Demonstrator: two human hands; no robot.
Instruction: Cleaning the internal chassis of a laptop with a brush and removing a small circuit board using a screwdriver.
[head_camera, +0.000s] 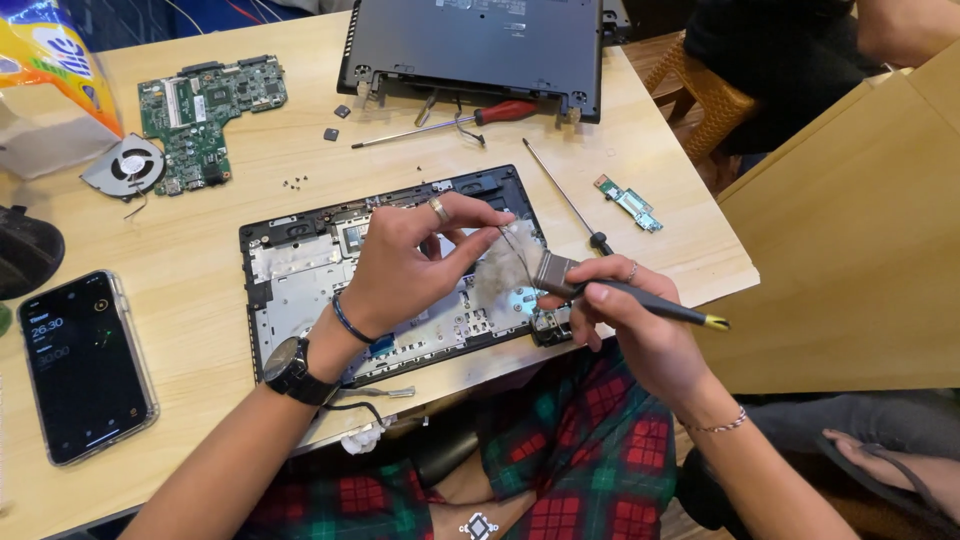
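Brush (560, 272) first: one flat paintbrush with a metal band and dark handle, held closed in my right hand (625, 310), its pale bristles fanned against the right end of the open laptop base (300, 270) in front of me. My left hand (410, 265) hovers over the middle of that base, fingers curled and thumb pinched toward the forefinger right beside the bristles; I cannot tell whether it grips anything. I wear one ring on each hand, one watch (293, 370) and one blue band on the left wrist, one thin chain on the right. On the wooden table (190, 250) I count two screwdrivers: one with a red handle (470, 118) near the far edge, one thin dark one (565, 197) just beyond my right hand. One green circuit board (205, 105) lies at the far left with one round fan (125, 165) touching it, one small green strip board (628, 202) sits at the right, one phone (85, 365) lies at my left, and one dark laptop cover (480, 45) rests at the far side
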